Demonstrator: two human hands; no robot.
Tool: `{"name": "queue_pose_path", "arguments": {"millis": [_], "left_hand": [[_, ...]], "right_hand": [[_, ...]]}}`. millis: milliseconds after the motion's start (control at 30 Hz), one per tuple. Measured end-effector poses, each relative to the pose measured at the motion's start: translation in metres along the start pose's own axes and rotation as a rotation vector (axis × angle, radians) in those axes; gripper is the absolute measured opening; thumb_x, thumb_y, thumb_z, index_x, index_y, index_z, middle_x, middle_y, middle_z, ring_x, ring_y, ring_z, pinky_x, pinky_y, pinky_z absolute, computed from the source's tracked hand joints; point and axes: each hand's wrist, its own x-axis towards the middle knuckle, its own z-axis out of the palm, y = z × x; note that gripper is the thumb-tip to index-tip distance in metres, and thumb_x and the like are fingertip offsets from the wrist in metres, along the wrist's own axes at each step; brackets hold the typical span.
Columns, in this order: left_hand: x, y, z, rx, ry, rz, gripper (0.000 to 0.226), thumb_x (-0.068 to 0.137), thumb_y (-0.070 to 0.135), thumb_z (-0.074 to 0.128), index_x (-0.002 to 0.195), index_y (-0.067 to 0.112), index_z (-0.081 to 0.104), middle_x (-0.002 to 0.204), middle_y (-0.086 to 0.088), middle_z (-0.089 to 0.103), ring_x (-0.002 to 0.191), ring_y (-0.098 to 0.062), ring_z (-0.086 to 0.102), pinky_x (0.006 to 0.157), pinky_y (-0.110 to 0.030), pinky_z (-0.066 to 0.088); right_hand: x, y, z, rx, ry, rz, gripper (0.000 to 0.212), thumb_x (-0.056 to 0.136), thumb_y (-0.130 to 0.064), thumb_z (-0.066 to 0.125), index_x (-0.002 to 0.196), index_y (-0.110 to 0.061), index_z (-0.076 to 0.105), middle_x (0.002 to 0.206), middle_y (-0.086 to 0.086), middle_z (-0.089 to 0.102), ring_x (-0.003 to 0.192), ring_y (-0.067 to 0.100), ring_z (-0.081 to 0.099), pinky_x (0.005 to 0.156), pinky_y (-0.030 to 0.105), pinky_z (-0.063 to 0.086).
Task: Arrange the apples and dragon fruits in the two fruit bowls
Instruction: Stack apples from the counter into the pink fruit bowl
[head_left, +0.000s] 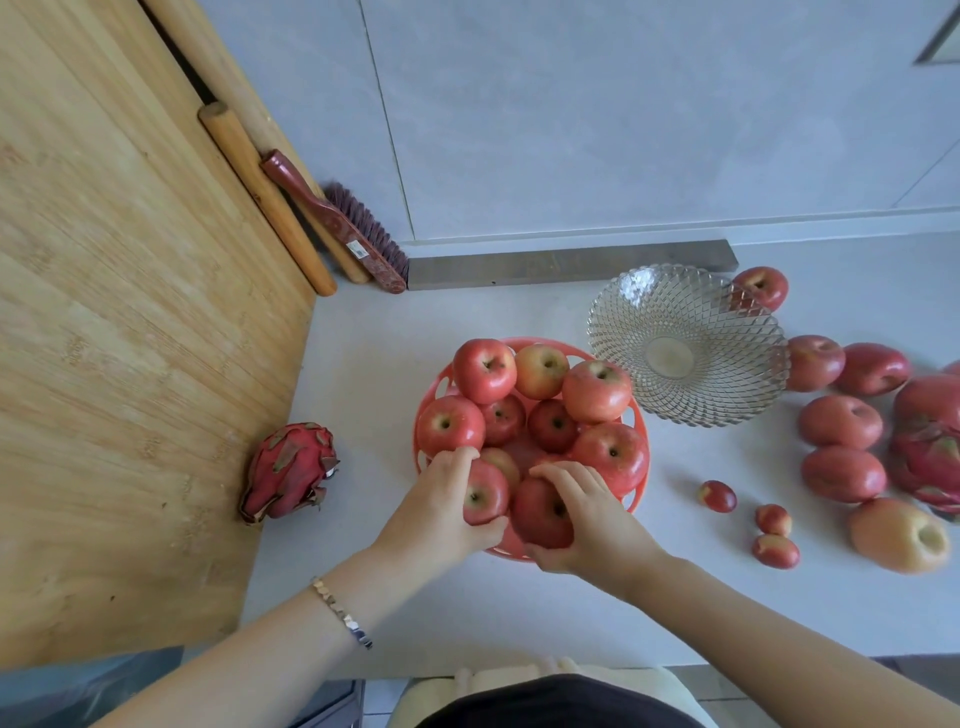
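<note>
A red plastic bowl (638, 493) in the middle of the counter holds several red apples. My left hand (436, 512) grips a red apple (484, 500) at the bowl's near edge. My right hand (592, 512) grips a darker apple (540, 514) beside it. An empty glass bowl (727, 400) stands just behind and to the right. One dragon fruit (290, 470) lies left of the red bowl against the wooden board. Another dragon fruit (930, 462) lies at the far right among several loose apples (841, 421).
A large wooden board (130, 338) covers the left side. Rolling pins (265, 197) and a red brush (343, 223) lean at the back left. A metal bar (566, 262) lies along the wall. Three small red fruits (717, 496) sit right of the red bowl.
</note>
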Motion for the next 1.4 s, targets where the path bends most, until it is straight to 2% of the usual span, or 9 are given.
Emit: {"name": "queue_pose_path", "arguments": {"millis": [100, 200, 333, 433, 633, 867, 1000, 1200, 1400], "left_hand": [[0.000, -0.004, 0.011, 0.103, 0.045, 0.046, 0.074, 0.073, 0.040, 0.066, 0.135, 0.008, 0.041, 0.121, -0.012, 0.044, 0.118, -0.032, 0.042, 0.092, -0.033, 0.044], [0.000, -0.005, 0.014, 0.345, 0.132, 0.209, 0.067, 0.064, 0.039, 0.071, 0.123, 0.014, 0.052, 0.112, -0.011, 0.044, 0.098, -0.036, 0.055, 0.077, -0.035, 0.055], [0.003, -0.005, 0.020, 0.458, 0.216, 0.342, 0.058, 0.060, 0.045, 0.066, 0.112, 0.022, 0.054, 0.102, -0.005, 0.039, 0.071, -0.027, 0.057, 0.074, -0.034, 0.054], [0.004, -0.011, 0.018, 0.470, 0.140, 0.370, 0.059, 0.066, 0.049, 0.051, 0.117, 0.019, 0.050, 0.104, -0.006, 0.051, 0.072, -0.025, 0.059, 0.070, -0.032, 0.057], [0.012, -0.008, 0.014, 0.632, 0.062, 0.491, 0.084, 0.049, 0.057, 0.074, 0.117, 0.014, 0.046, 0.103, -0.001, 0.065, 0.085, -0.020, 0.061, 0.069, -0.026, 0.058], [-0.004, -0.008, 0.026, 0.230, 0.100, 0.219, 0.076, 0.058, 0.030, 0.084, 0.122, 0.006, 0.050, 0.117, -0.013, 0.050, 0.104, -0.029, 0.059, 0.084, -0.029, 0.052], [-0.002, -0.001, 0.021, 0.065, 0.040, 0.114, 0.068, 0.075, 0.031, 0.072, 0.132, 0.012, 0.041, 0.126, -0.002, 0.040, 0.117, -0.017, 0.046, 0.091, -0.017, 0.040], [0.004, -0.005, 0.009, 0.564, -0.033, 0.329, 0.082, 0.055, 0.062, 0.068, 0.118, 0.013, 0.048, 0.099, -0.006, 0.063, 0.076, -0.017, 0.067, 0.058, -0.022, 0.054], [0.003, 0.003, 0.010, 0.680, 0.093, 0.359, 0.075, 0.061, 0.067, 0.056, 0.110, 0.012, 0.058, 0.097, -0.006, 0.068, 0.078, -0.023, 0.069, 0.069, -0.033, 0.056]], "right_hand": [[-0.002, 0.002, 0.002, -0.133, 0.058, -0.043, 0.081, 0.056, -0.037, 0.077, 0.127, -0.007, 0.051, 0.121, 0.010, 0.057, 0.111, 0.029, 0.054, 0.090, 0.025, 0.042], [-0.002, 0.001, 0.004, -0.292, 0.068, -0.107, 0.088, 0.044, -0.042, 0.081, 0.121, -0.011, 0.051, 0.107, 0.009, 0.063, 0.097, 0.028, 0.064, 0.080, 0.031, 0.054], [0.004, 0.005, -0.003, -0.419, 0.083, -0.184, 0.083, 0.039, -0.048, 0.071, 0.114, -0.015, 0.057, 0.100, 0.003, 0.066, 0.090, 0.025, 0.064, 0.090, 0.044, 0.051], [0.008, 0.005, -0.011, -0.487, 0.043, -0.234, 0.080, 0.038, -0.050, 0.064, 0.112, -0.019, 0.059, 0.095, -0.001, 0.066, 0.087, 0.022, 0.064, 0.091, 0.044, 0.049], [0.015, -0.001, -0.020, -0.534, -0.177, -0.258, 0.066, 0.051, -0.033, 0.061, 0.113, -0.012, 0.055, 0.106, 0.003, 0.059, 0.096, 0.026, 0.056, 0.099, 0.038, 0.042], [0.008, -0.002, -0.012, -0.389, -0.041, -0.276, 0.086, 0.061, -0.054, 0.050, 0.132, -0.005, 0.041, 0.114, 0.008, 0.064, 0.104, 0.025, 0.062, 0.098, 0.032, 0.044], [0.006, 0.000, -0.015, -0.222, -0.032, -0.185, 0.097, 0.067, -0.063, 0.043, 0.142, -0.003, 0.030, 0.139, 0.013, 0.048, 0.129, 0.026, 0.045, 0.108, 0.026, 0.022], [0.007, -0.002, -0.015, -0.269, -0.046, -0.190, 0.088, 0.072, -0.059, 0.050, 0.140, -0.006, 0.034, 0.138, 0.011, 0.049, 0.130, 0.025, 0.043, 0.110, 0.027, 0.023], [0.005, -0.003, -0.032, -0.109, -0.042, -0.161, 0.076, 0.077, -0.051, 0.058, 0.138, -0.010, 0.040, 0.138, 0.012, 0.047, 0.133, 0.025, 0.038, 0.110, 0.029, 0.024]]}}
